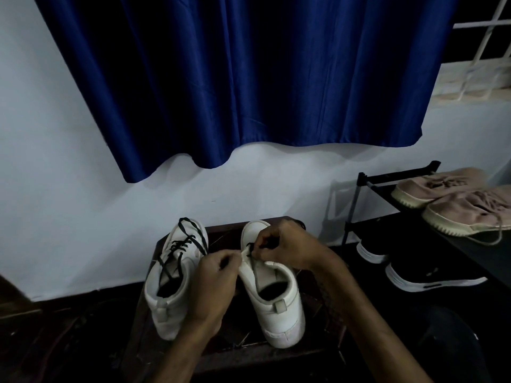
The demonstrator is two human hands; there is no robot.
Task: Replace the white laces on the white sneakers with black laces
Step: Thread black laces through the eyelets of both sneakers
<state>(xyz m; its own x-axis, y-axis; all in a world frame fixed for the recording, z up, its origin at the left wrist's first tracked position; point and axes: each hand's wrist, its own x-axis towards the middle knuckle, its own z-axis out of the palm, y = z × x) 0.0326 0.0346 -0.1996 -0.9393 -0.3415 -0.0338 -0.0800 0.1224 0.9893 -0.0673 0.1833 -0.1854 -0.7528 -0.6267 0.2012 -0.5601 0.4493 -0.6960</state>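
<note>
both forearms came in from the bottom, hands meeting over the right sneaker [273, 308]. left hand [215, 275] was curled, fingertips pinching the edge of its upper. right hand [287, 244] was bent over the toe side, pinching the black lace [253, 261] by the lower eyelets. left sneaker [171, 299] sat just beside it on the dark wooden surface [224, 233], already threaded with its own lace [179, 244]. shoe rack [387, 178] off right held pink shoes [456, 214], black shoes [425, 275] underneath, blue curtain [235, 78] behind.
</note>
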